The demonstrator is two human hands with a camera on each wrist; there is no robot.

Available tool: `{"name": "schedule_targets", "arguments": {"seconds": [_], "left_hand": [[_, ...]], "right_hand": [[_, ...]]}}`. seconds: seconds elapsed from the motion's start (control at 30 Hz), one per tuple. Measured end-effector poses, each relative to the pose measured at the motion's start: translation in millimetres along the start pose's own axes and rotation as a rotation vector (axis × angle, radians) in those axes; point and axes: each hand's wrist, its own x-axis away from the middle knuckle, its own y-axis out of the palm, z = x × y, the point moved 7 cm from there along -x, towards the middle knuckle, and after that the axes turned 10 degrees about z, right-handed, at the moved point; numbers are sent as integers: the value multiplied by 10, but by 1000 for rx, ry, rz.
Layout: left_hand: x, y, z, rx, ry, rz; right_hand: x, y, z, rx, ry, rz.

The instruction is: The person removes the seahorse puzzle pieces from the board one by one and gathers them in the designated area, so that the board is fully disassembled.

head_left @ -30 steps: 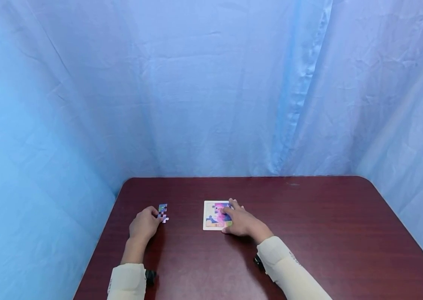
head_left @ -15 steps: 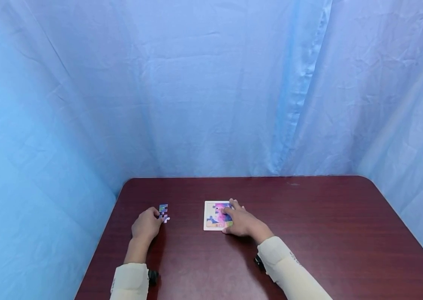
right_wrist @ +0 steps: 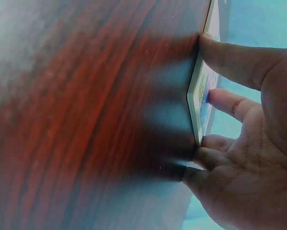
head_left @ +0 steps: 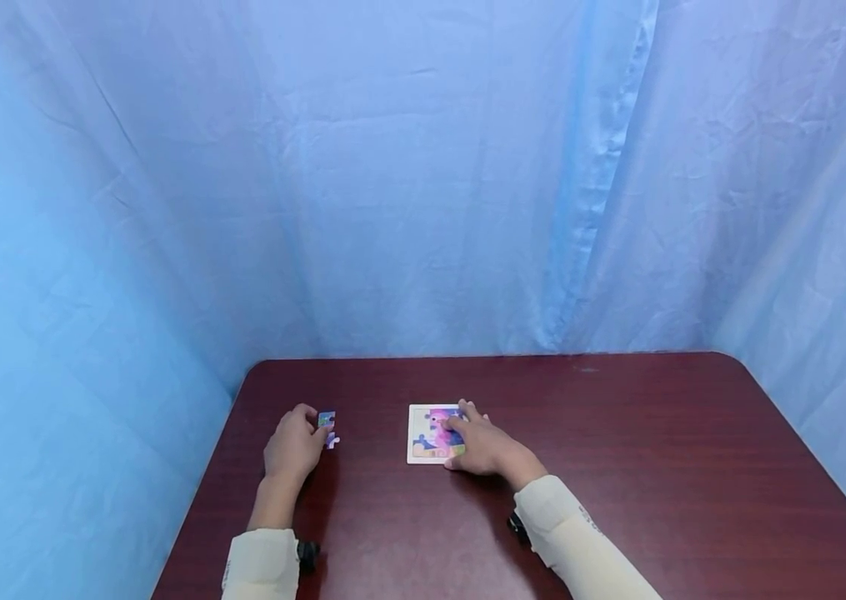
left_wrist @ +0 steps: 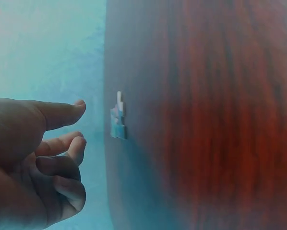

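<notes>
Hands at puzzle and pieces, curtain beyond

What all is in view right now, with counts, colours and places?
Table: one, dark reddish brown, under everything.
Curtain backdrop: count unclear, light blue, behind and at both sides of the table.
Puzzle board: one, white-rimmed, lying between the hands.
Fitted pieces: count unclear, mostly pink and blue, in the board.
Loose pieces: at least two, blue-green and pale purple, by the left hand.
Black wrist devices: two, black, one beside each sleeve.
Sleeves: two, cream, on the forearms.
Hands: two, left beside the loose pieces, right hand gripping the board.
</notes>
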Motion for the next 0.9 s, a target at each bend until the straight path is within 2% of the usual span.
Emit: {"name": "schedule_targets", "arguments": {"seconds": [0.23, 0.5, 0.9], "left_hand": [[57, 17, 224, 21, 80, -11], [190, 188, 545, 41, 172, -62], [353, 427, 961, 76, 264, -100]], "right_hand": [[2, 8, 16, 5, 8, -4], [-10, 14, 18, 0, 9, 1], [-2, -17, 23, 16, 16, 29]]}}
